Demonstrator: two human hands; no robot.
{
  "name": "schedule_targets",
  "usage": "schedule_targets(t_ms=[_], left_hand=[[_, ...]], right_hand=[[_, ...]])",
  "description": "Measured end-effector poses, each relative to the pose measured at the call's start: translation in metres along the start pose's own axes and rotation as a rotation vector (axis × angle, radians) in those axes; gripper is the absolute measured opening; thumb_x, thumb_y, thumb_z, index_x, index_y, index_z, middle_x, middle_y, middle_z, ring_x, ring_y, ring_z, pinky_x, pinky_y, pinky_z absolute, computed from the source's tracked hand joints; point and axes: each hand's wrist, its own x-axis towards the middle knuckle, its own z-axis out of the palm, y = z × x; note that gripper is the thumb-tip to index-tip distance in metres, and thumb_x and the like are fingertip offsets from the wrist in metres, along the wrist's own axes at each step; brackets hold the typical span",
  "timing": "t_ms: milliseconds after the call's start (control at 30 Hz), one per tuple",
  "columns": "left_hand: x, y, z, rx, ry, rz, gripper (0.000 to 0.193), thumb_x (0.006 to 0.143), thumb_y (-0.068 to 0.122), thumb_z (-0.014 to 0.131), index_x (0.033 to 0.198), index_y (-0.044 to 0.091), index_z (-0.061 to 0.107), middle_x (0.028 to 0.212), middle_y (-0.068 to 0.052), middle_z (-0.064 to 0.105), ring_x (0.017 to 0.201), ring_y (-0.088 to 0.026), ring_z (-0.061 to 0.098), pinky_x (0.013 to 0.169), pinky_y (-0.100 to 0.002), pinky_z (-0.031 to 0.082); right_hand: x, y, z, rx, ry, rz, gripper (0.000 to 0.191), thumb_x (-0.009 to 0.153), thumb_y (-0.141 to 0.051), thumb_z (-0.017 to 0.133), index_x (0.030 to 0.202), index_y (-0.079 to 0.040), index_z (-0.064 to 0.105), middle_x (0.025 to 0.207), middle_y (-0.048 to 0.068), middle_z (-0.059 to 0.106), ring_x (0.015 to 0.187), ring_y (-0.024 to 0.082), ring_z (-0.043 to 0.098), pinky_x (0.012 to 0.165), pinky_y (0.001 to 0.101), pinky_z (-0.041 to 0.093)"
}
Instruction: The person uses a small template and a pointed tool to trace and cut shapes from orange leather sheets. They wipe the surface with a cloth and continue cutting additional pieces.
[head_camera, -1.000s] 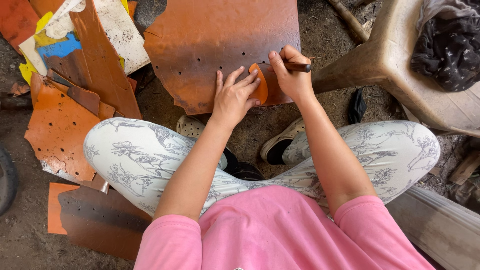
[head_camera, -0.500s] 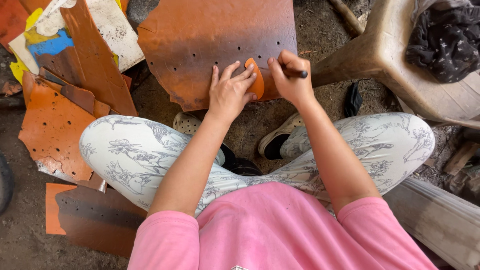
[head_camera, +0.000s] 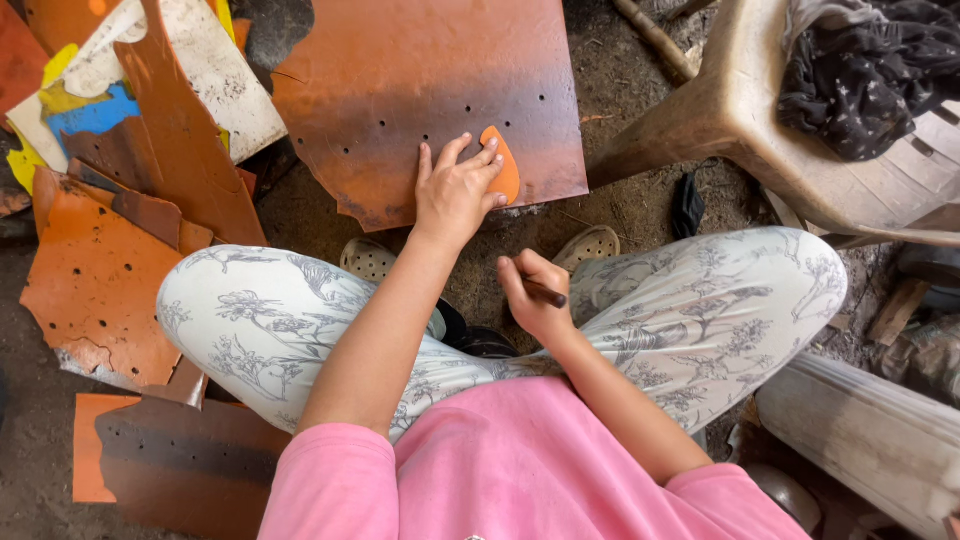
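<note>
Leftmost, orange scrap sheets (head_camera: 95, 290) lie piled on the dirt floor. Next, the left hand (head_camera: 455, 190) presses flat, fingers spread, on a small orange template (head_camera: 503, 165) lying on the big rusty sheet (head_camera: 430, 90) with its row of holes. Nearer the knees, the right hand (head_camera: 535, 295) is closed around a dark pencil (head_camera: 545, 293). Sandals (head_camera: 590, 243) sit beneath; a plastic stool (head_camera: 760, 110) carrying dark cloth (head_camera: 860, 70) stands rightmost.
</note>
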Motion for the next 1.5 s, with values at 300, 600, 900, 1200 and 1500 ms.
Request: schedule_targets(t_ms=[300, 600, 900, 1200, 1500], left_hand=[[0.012, -0.002, 0.001, 0.071, 0.024, 0.198, 0.038, 0.073, 0.023, 0.085, 0.104, 0.003, 0.077, 0.13, -0.009, 0.063, 0.132, -0.03, 0.052, 0.114, -0.055, 0.036], [0.017, -0.027, 0.014, -0.06, 0.09, 0.292, 0.024, 0.074, 0.015, 0.083, 0.097, 0.009, 0.079, 0.121, -0.004, 0.067, 0.119, -0.025, 0.061, 0.1, -0.042, 0.051], [0.015, -0.03, 0.011, -0.098, 0.12, 0.258, 0.027, 0.072, 0.023, 0.087, 0.097, 0.014, 0.082, 0.117, 0.002, 0.068, 0.119, -0.02, 0.06, 0.104, -0.043, 0.043], [0.016, -0.027, 0.009, -0.097, 0.082, 0.228, 0.029, 0.073, 0.023, 0.086, 0.1, 0.015, 0.082, 0.122, 0.002, 0.067, 0.121, -0.02, 0.058, 0.108, -0.046, 0.04], [0.013, -0.027, 0.015, -0.066, 0.079, 0.234, 0.027, 0.073, 0.023, 0.085, 0.099, 0.016, 0.082, 0.128, 0.001, 0.067, 0.127, -0.021, 0.056, 0.108, -0.052, 0.039]], right_hand=[[0.048, 0.019, -0.044, 0.145, -0.002, 0.179, 0.033, 0.103, -0.018, 0.07, 0.076, -0.003, 0.058, 0.067, 0.003, 0.066, 0.061, 0.005, 0.059, 0.055, 0.0247, 0.045], [0.064, -0.007, -0.014, 0.029, 0.014, -0.021, 0.032, 0.102, -0.015, 0.072, 0.077, -0.002, 0.057, 0.068, 0.006, 0.069, 0.059, 0.007, 0.06, 0.055, 0.0256, 0.048], [0.076, 0.001, 0.0, 0.052, -0.012, -0.035, 0.032, 0.103, -0.015, 0.072, 0.077, -0.003, 0.057, 0.07, 0.005, 0.069, 0.06, 0.007, 0.059, 0.054, 0.0251, 0.047], [0.074, 0.004, 0.0, 0.059, -0.032, -0.039, 0.032, 0.102, -0.014, 0.074, 0.077, -0.004, 0.057, 0.07, 0.004, 0.068, 0.061, 0.006, 0.06, 0.055, 0.0241, 0.047], [0.071, -0.001, -0.011, -0.067, -0.06, -0.061, 0.028, 0.1, -0.007, 0.072, 0.078, -0.001, 0.055, 0.063, 0.006, 0.056, 0.052, 0.009, 0.047, 0.05, 0.0291, 0.041]])
